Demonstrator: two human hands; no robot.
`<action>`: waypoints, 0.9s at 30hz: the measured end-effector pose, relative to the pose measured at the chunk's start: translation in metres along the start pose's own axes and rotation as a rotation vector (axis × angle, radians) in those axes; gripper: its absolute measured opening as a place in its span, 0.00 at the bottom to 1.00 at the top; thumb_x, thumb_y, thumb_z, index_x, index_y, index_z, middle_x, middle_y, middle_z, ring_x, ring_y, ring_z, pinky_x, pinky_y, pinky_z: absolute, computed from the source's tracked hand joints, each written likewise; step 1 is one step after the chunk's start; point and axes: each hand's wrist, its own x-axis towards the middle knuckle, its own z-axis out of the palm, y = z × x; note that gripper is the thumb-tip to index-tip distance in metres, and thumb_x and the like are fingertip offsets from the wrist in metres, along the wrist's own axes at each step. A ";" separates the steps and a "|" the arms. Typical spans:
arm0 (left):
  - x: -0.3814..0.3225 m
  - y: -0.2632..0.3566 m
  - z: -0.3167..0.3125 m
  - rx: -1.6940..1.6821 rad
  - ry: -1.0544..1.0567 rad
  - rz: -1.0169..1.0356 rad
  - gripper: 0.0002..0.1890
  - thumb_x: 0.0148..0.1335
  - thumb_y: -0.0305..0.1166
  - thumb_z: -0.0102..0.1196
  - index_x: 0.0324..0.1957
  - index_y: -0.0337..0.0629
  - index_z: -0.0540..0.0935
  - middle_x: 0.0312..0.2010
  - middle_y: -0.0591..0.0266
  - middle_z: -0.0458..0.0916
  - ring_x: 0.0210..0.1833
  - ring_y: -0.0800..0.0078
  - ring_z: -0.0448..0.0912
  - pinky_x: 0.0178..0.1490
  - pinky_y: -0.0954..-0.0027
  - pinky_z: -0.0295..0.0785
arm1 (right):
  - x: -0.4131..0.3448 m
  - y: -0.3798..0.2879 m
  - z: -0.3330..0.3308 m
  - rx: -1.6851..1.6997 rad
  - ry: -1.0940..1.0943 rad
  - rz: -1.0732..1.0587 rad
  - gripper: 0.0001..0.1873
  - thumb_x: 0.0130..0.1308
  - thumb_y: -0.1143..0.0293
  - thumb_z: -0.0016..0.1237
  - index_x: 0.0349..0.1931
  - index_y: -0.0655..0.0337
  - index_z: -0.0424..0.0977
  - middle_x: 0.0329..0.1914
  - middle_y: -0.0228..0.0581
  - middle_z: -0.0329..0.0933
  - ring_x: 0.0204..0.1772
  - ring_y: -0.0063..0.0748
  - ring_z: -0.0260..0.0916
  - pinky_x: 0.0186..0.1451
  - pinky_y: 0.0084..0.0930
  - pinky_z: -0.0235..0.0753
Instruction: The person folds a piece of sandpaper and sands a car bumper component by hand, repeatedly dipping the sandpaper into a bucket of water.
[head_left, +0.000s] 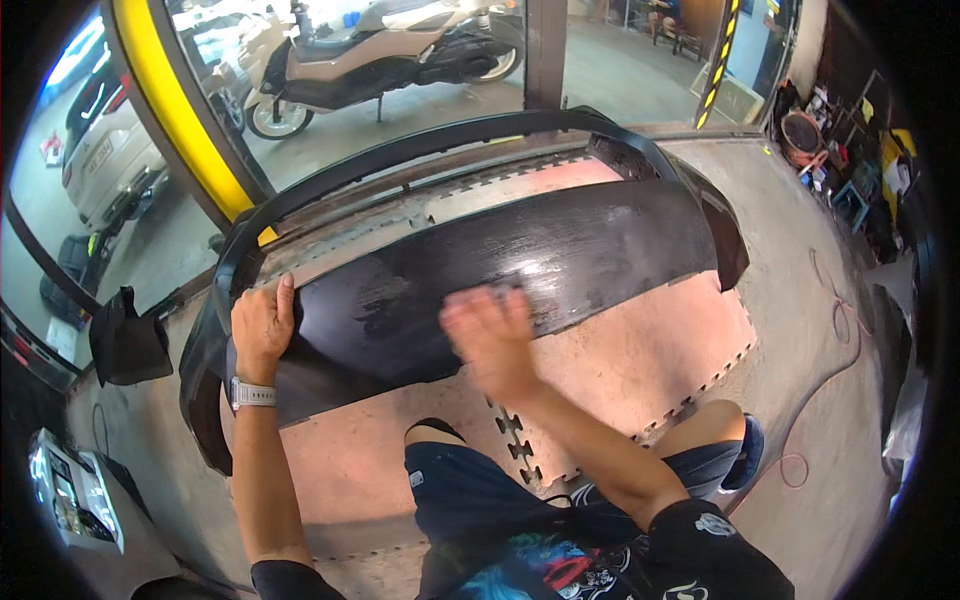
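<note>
A black plastic car bumper (405, 315) lies in front of me, its broad panel facing up with wet, streaky patches and a bright reflection near the middle. My left hand (260, 330), with a pale wristwatch (253, 393) behind it, holds the panel's left end, thumb up along the edge. Motion blurs my right hand (491, 341), which lies over the near middle of the panel with its palm down. A small dark bit shows by its fingertips; whether the hand holds a sanding sheet or pad is hidden. The bumper's frame (450, 142) arches along the far side.
Pink interlocking foam mats (637, 345) lie under the bumper. Beyond the glass front stand a scooter (375, 56) and a car (112, 157). A thin red hose (817, 390) curls over the floor at right, near piled clutter (817, 142). A black part (131, 345) stands at left.
</note>
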 end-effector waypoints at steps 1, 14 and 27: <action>0.000 0.001 -0.001 -0.023 -0.006 -0.002 0.36 0.82 0.54 0.45 0.24 0.31 0.82 0.24 0.32 0.78 0.32 0.30 0.79 0.37 0.40 0.72 | 0.007 -0.028 0.014 0.036 -0.075 -0.068 0.26 0.78 0.68 0.40 0.73 0.54 0.77 0.82 0.37 0.71 0.89 0.42 0.54 0.89 0.67 0.37; -0.003 0.001 0.000 0.027 -0.056 -0.050 0.35 0.82 0.54 0.44 0.26 0.34 0.83 0.26 0.34 0.80 0.33 0.32 0.80 0.38 0.41 0.72 | -0.046 0.119 -0.065 -0.154 0.159 0.352 0.34 0.73 0.72 0.50 0.80 0.55 0.65 0.87 0.45 0.59 0.92 0.52 0.46 0.91 0.66 0.33; 0.000 0.000 -0.002 -0.022 -0.050 0.000 0.37 0.83 0.55 0.42 0.24 0.32 0.80 0.24 0.33 0.77 0.32 0.31 0.79 0.36 0.40 0.70 | -0.031 -0.014 0.031 -0.056 -0.062 -0.384 0.28 0.76 0.65 0.43 0.74 0.53 0.75 0.85 0.31 0.66 0.91 0.32 0.47 0.92 0.55 0.35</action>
